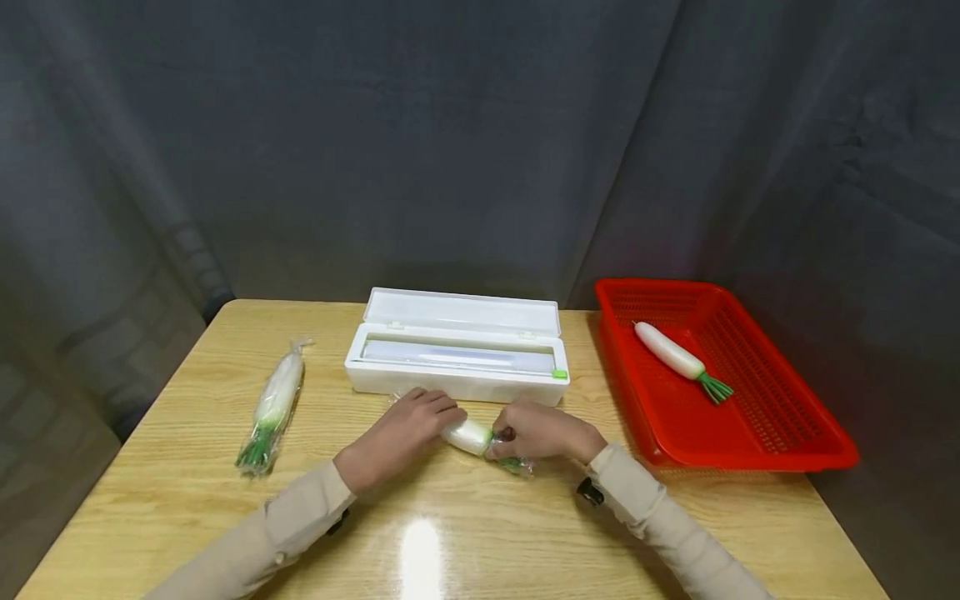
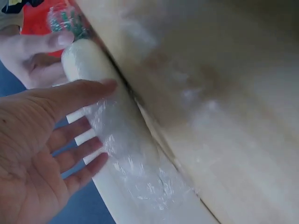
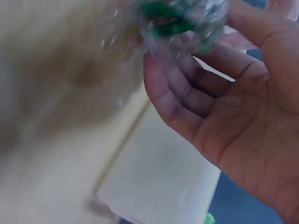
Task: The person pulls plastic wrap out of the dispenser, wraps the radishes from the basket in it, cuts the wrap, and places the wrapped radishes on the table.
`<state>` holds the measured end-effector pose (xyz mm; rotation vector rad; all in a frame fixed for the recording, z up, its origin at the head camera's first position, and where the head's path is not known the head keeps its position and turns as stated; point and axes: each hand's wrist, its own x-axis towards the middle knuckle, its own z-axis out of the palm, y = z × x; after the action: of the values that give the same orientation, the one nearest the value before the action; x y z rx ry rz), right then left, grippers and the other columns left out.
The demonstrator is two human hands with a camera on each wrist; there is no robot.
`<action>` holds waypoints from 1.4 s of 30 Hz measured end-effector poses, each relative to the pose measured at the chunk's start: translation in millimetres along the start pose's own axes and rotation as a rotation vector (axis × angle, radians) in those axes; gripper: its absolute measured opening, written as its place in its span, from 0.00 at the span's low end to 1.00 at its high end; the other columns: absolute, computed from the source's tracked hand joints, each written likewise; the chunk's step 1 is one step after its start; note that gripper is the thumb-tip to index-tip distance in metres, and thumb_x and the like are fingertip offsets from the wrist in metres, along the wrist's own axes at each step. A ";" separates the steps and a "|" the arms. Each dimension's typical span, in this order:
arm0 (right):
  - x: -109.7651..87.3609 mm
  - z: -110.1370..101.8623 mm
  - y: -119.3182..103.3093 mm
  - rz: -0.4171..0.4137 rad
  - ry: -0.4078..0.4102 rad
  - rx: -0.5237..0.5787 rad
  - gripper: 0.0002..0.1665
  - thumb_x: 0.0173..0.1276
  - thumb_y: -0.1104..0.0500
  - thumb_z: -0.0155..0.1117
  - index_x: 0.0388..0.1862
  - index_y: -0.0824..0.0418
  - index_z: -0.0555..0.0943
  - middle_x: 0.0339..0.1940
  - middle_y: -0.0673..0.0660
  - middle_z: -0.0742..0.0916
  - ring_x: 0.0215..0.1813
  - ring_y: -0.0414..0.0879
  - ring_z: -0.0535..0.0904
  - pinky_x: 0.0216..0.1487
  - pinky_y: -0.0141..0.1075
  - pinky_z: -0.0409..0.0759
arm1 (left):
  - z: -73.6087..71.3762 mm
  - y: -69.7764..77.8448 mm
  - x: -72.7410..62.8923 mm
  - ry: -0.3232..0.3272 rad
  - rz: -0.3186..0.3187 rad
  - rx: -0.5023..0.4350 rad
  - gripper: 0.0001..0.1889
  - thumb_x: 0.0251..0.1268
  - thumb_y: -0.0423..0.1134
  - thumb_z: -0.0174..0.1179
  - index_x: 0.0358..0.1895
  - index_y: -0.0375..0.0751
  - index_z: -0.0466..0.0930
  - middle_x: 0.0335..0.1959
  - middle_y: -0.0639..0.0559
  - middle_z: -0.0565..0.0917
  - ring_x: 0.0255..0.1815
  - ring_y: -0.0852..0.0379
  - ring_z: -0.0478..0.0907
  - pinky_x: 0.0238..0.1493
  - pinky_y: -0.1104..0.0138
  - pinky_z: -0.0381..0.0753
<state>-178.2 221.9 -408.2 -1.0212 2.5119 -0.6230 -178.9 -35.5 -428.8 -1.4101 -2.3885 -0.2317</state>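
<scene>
A white radish [image 1: 467,436] wrapped in clear cling film lies on the table in front of the film box. My left hand [image 1: 408,429] holds its root; in the left wrist view the thumb lies across the wrapped radish [image 2: 86,60] and the other fingers are on its far side. At the leaf end, my right hand [image 1: 542,429] pinches the film around the green leaves [image 3: 166,19] with curled fingers. Loose film [image 2: 154,186] trails past the root end. Part of the radish is hidden under the left hand.
Behind the hands stands a white cling film box [image 1: 457,385], lid up, with a film roll [image 1: 457,356] inside and a green slider [image 1: 559,374]. Another wrapped radish [image 1: 277,400] lies at left. At right, a red basket [image 1: 652,433] holds an unwrapped radish [image 1: 670,350].
</scene>
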 end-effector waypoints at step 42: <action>70.7 33.6 -22.2 0.279 0.389 0.844 0.18 0.79 0.57 0.61 0.49 0.72 0.85 0.44 0.59 0.87 0.38 0.40 0.80 0.37 0.30 0.81 | -7.8 34.4 -34.5 0.041 0.361 0.180 0.15 0.72 0.37 0.53 0.56 0.55 0.80 0.56 0.60 0.83 0.61 0.61 0.78 0.67 0.66 0.74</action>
<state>-197.5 147.9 -436.1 -0.2468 2.2139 -1.7023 -132.1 -49.1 -436.2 -1.6929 -2.0173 0.0468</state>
